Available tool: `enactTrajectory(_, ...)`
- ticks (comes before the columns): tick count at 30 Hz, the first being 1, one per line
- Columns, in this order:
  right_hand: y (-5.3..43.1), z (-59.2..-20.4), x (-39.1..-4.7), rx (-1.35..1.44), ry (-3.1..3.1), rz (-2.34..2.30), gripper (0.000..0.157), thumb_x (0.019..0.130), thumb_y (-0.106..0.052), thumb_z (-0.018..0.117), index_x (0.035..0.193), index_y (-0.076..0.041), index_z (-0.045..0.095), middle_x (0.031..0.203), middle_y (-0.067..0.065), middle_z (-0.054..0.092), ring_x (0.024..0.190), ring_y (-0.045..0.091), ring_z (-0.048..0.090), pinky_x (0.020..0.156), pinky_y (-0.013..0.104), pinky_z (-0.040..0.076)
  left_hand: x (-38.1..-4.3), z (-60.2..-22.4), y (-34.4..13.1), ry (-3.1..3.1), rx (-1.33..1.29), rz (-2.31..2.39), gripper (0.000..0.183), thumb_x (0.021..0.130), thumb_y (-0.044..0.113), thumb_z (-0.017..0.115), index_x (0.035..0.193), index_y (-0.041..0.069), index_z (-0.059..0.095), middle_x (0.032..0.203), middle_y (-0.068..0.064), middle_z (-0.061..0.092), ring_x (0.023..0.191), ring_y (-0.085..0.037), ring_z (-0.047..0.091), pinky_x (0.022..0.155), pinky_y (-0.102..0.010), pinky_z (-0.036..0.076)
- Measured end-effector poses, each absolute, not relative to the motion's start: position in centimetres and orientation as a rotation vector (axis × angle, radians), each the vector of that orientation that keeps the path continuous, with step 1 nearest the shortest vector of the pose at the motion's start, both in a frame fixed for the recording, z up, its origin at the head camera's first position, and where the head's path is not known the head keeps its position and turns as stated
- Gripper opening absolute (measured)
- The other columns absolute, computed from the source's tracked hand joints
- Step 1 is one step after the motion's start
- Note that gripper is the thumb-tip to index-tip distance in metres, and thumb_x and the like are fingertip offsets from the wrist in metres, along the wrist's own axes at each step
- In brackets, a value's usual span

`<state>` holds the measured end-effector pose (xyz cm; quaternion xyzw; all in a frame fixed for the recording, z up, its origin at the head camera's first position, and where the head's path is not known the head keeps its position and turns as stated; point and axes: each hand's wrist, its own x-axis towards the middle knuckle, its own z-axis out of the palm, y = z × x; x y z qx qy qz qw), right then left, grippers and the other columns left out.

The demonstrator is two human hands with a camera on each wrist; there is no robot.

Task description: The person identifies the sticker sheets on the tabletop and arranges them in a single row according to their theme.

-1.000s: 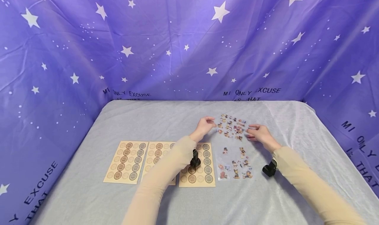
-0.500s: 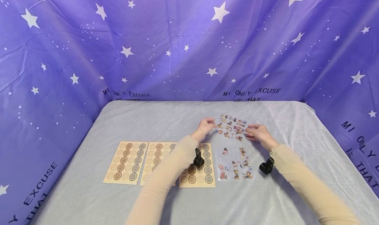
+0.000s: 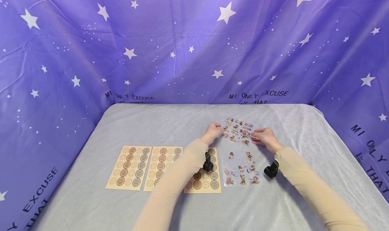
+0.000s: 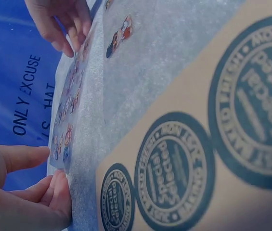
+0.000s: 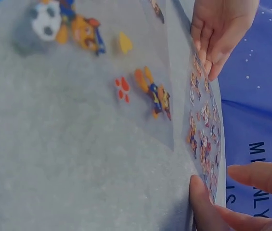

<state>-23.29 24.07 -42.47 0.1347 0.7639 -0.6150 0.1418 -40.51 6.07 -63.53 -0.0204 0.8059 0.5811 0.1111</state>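
Observation:
A clear sticker sheet with small cartoon pups lies at the back right of the cloth, between both hands. My left hand is at its left edge; in the left wrist view the fingertips touch or nearly touch the sheet's corner, with a gap between thumb and fingers. At the right edge is my right hand. In the right wrist view its lower fingertip is against the sheet's edge, and another digit stands apart. A second clear sticker sheet, with fewer, larger pups, lies in front.
Three tan sheets of round labels lie in a row to the left: the left sheet, the middle sheet and the right sheet, partly under my left forearm. Purple star-printed curtains enclose the table's back and sides.
My left hand has shifted slightly right and forward to the sheet's left edge. The right hand has come slightly left to its right edge. The sheets have hardly moved.

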Motion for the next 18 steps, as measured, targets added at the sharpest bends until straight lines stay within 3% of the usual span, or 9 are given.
enactTrajectory(4,23.7,-41.8,-22.9,0.367,2.239,-1.723,0.051,0.087,-0.001,0.047,0.126,0.022,0.023,0.124,0.036,0.037,0.069,0.005,0.060,0.075,0.024,0.051,-38.0,-60.0,5.9,2.482,-0.056,1.612,0.033,0.073,0.008,0.068,0.106,0.008,0.062,0.098,-0.002,0.061,0.082,-0.014,0.057,0.063,-0.029,0.049)
enactTrajectory(6,23.8,-41.7,-23.0,0.355,2.241,-1.697,0.051,0.087,-0.001,0.047,0.126,0.022,0.023,0.121,0.036,0.040,0.068,0.006,0.060,0.075,0.024,0.051,-37.1,-58.7,5.8,2.571,-0.037,1.547,0.025,0.073,0.008,0.067,0.097,0.005,0.065,0.092,-0.004,0.063,0.076,-0.016,0.057,0.057,-0.028,0.048)
enactTrajectory(12,23.7,-41.8,-23.3,0.361,2.239,-1.678,0.050,0.086,-0.002,0.048,0.124,0.022,0.027,0.102,0.024,0.055,0.064,0.006,0.059,0.073,0.024,0.052,-37.1,-58.2,5.3,2.589,-0.053,1.485,0.012,0.070,0.013,0.073,0.082,0.014,0.071,0.082,0.002,0.066,0.066,-0.013,0.058,0.057,-0.025,0.048)
enactTrajectory(18,23.7,-42.5,-23.4,0.413,2.216,-1.798,0.047,0.082,0.002,0.048,0.121,0.022,0.032,0.083,0.008,0.058,0.063,0.006,0.058,0.069,0.022,0.052,-34.8,-54.8,5.0,2.557,-0.117,1.511,0.016,0.069,0.007,0.073,0.083,0.013,0.072,0.083,0.000,0.067,0.063,-0.013,0.060,0.058,-0.024,0.050)
